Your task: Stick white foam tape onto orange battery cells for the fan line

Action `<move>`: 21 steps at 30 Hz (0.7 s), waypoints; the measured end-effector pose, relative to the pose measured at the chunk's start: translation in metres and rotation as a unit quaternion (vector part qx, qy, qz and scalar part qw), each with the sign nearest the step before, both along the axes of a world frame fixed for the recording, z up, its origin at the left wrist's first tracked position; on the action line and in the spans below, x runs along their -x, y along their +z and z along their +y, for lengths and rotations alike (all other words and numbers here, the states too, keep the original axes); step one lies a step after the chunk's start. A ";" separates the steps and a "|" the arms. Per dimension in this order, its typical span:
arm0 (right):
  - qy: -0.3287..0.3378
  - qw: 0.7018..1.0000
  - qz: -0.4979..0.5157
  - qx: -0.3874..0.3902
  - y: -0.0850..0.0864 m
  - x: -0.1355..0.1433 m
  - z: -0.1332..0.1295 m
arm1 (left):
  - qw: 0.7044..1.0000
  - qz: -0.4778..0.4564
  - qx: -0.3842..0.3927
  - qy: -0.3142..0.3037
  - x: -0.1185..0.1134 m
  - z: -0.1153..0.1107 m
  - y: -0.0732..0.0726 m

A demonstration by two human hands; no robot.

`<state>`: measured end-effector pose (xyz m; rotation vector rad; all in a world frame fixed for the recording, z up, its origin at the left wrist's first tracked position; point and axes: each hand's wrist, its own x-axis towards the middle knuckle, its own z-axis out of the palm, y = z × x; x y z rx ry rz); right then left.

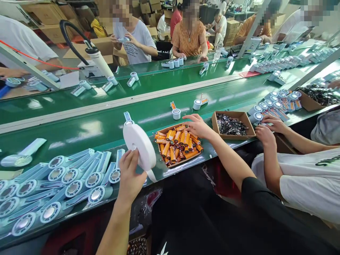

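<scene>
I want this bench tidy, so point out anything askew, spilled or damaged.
A small white scrap lies loose near the bench edge, right of the cardboard box. Several orange cylinders seem to poke over its left rim. The tape roll in the left hand trails a loose end. I see no clear damage.

Battery box (178, 163) between tape roll (139, 147) and parts box (233, 135), conveyor belt (156, 118) behind
</scene>
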<state>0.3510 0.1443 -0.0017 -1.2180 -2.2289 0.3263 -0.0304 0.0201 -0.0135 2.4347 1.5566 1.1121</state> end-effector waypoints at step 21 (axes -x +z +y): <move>0.015 0.958 0.217 0.189 0.063 0.057 -0.077 | 0.953 0.282 -0.102 -0.053 -0.015 -0.017 0.017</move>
